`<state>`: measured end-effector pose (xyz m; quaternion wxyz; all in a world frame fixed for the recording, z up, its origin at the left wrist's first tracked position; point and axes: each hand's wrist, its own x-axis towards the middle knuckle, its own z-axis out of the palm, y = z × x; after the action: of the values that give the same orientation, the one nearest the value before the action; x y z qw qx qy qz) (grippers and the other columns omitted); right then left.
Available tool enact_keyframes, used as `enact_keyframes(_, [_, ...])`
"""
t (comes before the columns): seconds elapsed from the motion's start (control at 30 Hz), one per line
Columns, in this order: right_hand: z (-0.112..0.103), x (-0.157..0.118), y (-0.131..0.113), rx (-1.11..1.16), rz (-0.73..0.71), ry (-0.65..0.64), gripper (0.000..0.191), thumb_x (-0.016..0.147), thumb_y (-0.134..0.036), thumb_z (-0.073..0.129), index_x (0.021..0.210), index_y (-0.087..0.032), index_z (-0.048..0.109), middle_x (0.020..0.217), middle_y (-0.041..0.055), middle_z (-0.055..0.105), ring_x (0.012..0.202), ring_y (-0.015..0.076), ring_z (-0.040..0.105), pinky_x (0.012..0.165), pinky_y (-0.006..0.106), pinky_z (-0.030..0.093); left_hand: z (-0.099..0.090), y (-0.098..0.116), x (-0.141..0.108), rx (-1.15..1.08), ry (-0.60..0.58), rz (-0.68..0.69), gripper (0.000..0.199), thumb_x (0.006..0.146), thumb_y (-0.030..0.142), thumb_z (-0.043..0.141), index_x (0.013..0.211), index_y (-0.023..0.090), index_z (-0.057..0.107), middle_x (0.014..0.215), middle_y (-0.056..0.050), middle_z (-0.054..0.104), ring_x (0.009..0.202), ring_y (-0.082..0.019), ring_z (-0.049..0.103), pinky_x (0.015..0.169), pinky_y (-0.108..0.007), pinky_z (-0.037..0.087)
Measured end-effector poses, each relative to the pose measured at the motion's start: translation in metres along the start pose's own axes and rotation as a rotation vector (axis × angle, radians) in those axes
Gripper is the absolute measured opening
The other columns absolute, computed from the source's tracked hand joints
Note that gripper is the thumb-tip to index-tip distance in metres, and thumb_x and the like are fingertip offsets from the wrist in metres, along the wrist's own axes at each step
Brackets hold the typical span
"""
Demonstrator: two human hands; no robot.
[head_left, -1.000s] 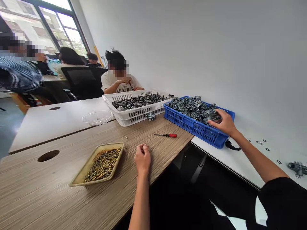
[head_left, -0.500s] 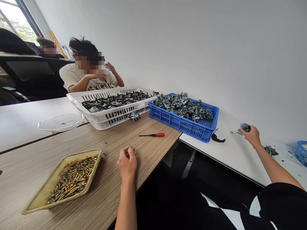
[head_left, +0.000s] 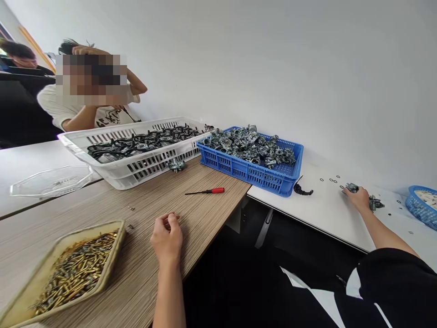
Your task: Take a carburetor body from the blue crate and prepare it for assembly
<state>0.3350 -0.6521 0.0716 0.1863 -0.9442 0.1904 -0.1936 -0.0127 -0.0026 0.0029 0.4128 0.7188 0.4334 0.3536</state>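
Note:
My right hand [head_left: 358,197] reaches out over the white table [head_left: 327,214] and grips a small grey metal part [head_left: 351,187] close to the surface. A second metal part [head_left: 374,203] lies just right of that hand, with several black rings [head_left: 330,180] scattered to the left. My left hand [head_left: 167,237] rests on the wooden table [head_left: 191,214] with its fingers curled shut; whether it holds anything is hidden. A tan tray of brass screws [head_left: 68,273] sits to its left. A red-handled screwdriver [head_left: 206,191] lies ahead of it.
A blue crate [head_left: 252,173] heaped with grey metal parts straddles the two tables. A white basket [head_left: 136,166] of dark parts stands left of it, a loose part [head_left: 175,165] at its foot. A clear dish [head_left: 48,181], a black clip [head_left: 302,190], a blue basket [head_left: 421,207], a seated person [head_left: 85,109].
My right hand left the blue crate with a metal part and carried it right, down to the white table. The view swung right. My left hand stayed resting on the wooden table.

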Motion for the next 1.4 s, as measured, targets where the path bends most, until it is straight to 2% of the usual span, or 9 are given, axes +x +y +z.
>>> enact_keyframes(0.27, [0.002, -0.017, 0.003, 0.008, 0.052, -0.002, 0.061, 0.086, -0.057, 0.064, 0.129, -0.015, 0.057, 0.143, 0.0269, 0.056, 0.136, 0.0427, 0.055, 0.111, 0.052, 0.047, 0.001, -0.001, -0.001, 0.026, -0.006, 0.022, 0.03, 0.099, 0.036, 0.045, 0.111, 0.016, 0.065, 0.105, -0.011, 0.078, 0.097, -0.025, 0.074, 0.097, -0.041, 0.054])
enact_keyframes(0.67, [0.007, -0.026, 0.005, 0.022, 0.044, 0.05, 0.072, 0.078, -0.055, 0.067, 0.137, -0.017, 0.05, 0.142, 0.028, 0.055, 0.138, 0.0456, 0.05, 0.11, 0.057, 0.046, -0.002, 0.004, -0.002, 0.041, -0.02, 0.021, 0.03, 0.098, 0.036, 0.047, 0.111, 0.017, 0.066, 0.105, -0.011, 0.079, 0.099, -0.027, 0.073, 0.099, -0.044, 0.053])
enact_keyframes(0.87, [0.001, -0.022, -0.018, -0.056, 0.03, 0.135, 0.083, 0.077, -0.05, 0.068, 0.143, -0.005, 0.046, 0.144, 0.0372, 0.049, 0.139, 0.052, 0.045, 0.11, 0.061, 0.041, -0.003, 0.009, -0.003, 0.046, -0.017, 0.007, 0.03, 0.096, 0.036, 0.047, 0.11, 0.017, 0.066, 0.102, -0.011, 0.078, 0.094, -0.026, 0.072, 0.096, -0.044, 0.054])
enact_keyframes(1.0, [0.002, -0.014, -0.072, 0.037, -0.231, 0.195, 0.074, 0.084, -0.048, 0.061, 0.145, -0.009, 0.046, 0.145, 0.0317, 0.049, 0.137, 0.0475, 0.046, 0.11, 0.06, 0.041, -0.002, 0.008, -0.002, 0.066, -0.018, 0.013, 0.031, 0.096, 0.039, 0.046, 0.108, 0.018, 0.066, 0.101, -0.01, 0.079, 0.096, -0.027, 0.073, 0.095, -0.042, 0.054])
enact_keyframes(1.13, [0.012, -0.014, -0.17, 0.203, -0.572, 0.147, 0.054, 0.089, -0.041, 0.057, 0.137, -0.014, 0.052, 0.136, 0.0239, 0.058, 0.133, 0.0386, 0.052, 0.114, 0.054, 0.041, -0.002, 0.006, -0.002, 0.083, -0.022, 0.005, 0.031, 0.095, 0.04, 0.046, 0.107, 0.019, 0.066, 0.1, -0.01, 0.079, 0.097, -0.027, 0.074, 0.094, -0.041, 0.054])
enact_keyframes(1.2, [0.02, -0.019, -0.226, 0.216, -0.75, 0.012, 0.045, 0.093, -0.039, 0.055, 0.132, -0.015, 0.056, 0.132, 0.0213, 0.062, 0.127, 0.0343, 0.057, 0.112, 0.048, 0.045, -0.003, 0.006, -0.002, 0.072, -0.025, -0.002, 0.031, 0.095, 0.041, 0.046, 0.106, 0.02, 0.065, 0.099, -0.009, 0.08, 0.096, -0.026, 0.075, 0.092, -0.04, 0.054])
enact_keyframes(1.27, [0.032, -0.026, -0.278, 0.11, -0.891, -0.231, 0.04, 0.098, -0.039, 0.053, 0.131, -0.016, 0.058, 0.13, 0.0182, 0.065, 0.122, 0.0314, 0.061, 0.109, 0.043, 0.047, -0.003, 0.005, -0.001, 0.053, -0.032, -0.005, 0.031, 0.095, 0.041, 0.046, 0.106, 0.02, 0.065, 0.099, -0.009, 0.08, 0.093, -0.025, 0.076, 0.09, -0.039, 0.055])
enact_keyframes(1.3, [0.04, -0.03, -0.301, 0.007, -0.918, -0.381, 0.039, 0.099, -0.04, 0.055, 0.131, -0.017, 0.059, 0.131, 0.0167, 0.066, 0.12, 0.031, 0.063, 0.106, 0.042, 0.049, -0.003, 0.005, -0.001, 0.049, -0.033, -0.005, 0.031, 0.095, 0.041, 0.047, 0.106, 0.02, 0.065, 0.099, -0.009, 0.08, 0.092, -0.025, 0.076, 0.089, -0.038, 0.055])
enact_keyframes(1.4, [0.073, -0.042, -0.354, -0.088, -0.904, -0.536, 0.045, 0.089, -0.048, 0.072, 0.122, -0.018, 0.064, 0.121, 0.0159, 0.071, 0.11, 0.0337, 0.068, 0.098, 0.043, 0.053, -0.002, 0.003, -0.001, 0.07, -0.024, 0.008, 0.031, 0.095, 0.043, 0.047, 0.105, 0.02, 0.065, 0.098, -0.009, 0.08, 0.09, -0.025, 0.076, 0.084, -0.037, 0.055])
